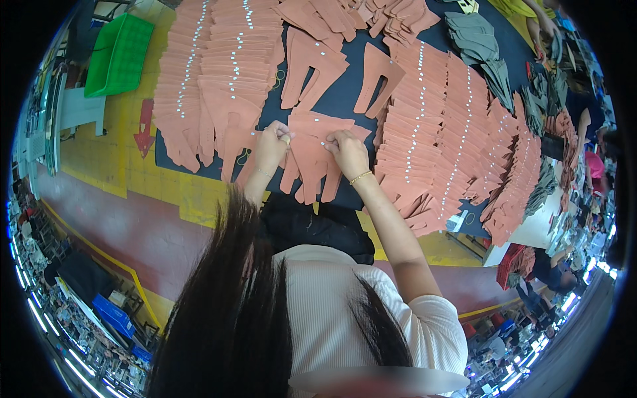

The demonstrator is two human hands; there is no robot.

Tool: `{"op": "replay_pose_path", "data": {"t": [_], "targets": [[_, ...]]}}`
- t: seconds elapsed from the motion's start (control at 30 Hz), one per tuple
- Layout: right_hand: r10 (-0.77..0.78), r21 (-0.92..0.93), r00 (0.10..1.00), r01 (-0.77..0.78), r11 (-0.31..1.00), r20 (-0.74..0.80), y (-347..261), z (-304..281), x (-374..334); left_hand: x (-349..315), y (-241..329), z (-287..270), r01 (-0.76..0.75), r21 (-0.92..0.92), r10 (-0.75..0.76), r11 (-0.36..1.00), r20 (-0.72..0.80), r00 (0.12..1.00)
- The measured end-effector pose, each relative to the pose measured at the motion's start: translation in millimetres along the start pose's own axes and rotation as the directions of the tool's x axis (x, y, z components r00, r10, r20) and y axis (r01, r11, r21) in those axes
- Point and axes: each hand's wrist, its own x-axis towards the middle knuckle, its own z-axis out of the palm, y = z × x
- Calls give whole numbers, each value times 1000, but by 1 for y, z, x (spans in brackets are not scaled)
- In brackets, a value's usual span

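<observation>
Several flat salmon-coloured cut pieces (pixel 306 149) with narrow tongues lie in front of me on the dark table, overlapping. Over their left edge is my left hand (pixel 272 147), its thumb and fingers pinched together; what sits between them is too small to make out. My right hand (pixel 350 155) is closed at the fingertips over the right part of these pieces, touching a small white label (pixel 324 143). Beyond my hands lie a slotted salmon piece (pixel 309 66) and another slotted piece (pixel 379 78), each with small white labels.
Long overlapping rows of labelled salmon pieces (pixel 232 73) cover the table's left side; more rows (pixel 418 126) cover the right. Grey-green pieces (pixel 472 36) lie at the far right, near another person's hand (pixel 548 26). A green crate (pixel 119 56) stands beyond the left edge.
</observation>
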Motion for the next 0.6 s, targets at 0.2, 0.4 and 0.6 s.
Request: {"op": "replay_pose_path", "data": {"t": [0.2, 0.4, 0.6], "targets": [[-94, -125, 995, 88, 988, -43, 5, 1, 3, 7, -21, -1, -15, 38, 13, 999, 61, 998], [-140, -8, 986, 139, 990, -93, -9, -12, -21, 15, -30, -14, -34, -119, 33, 992, -14, 999], [-24, 298, 991, 63, 952, -133, -28, -108, -99, 26, -3, -24, 16, -4, -16, 1000, 81, 997]]}}
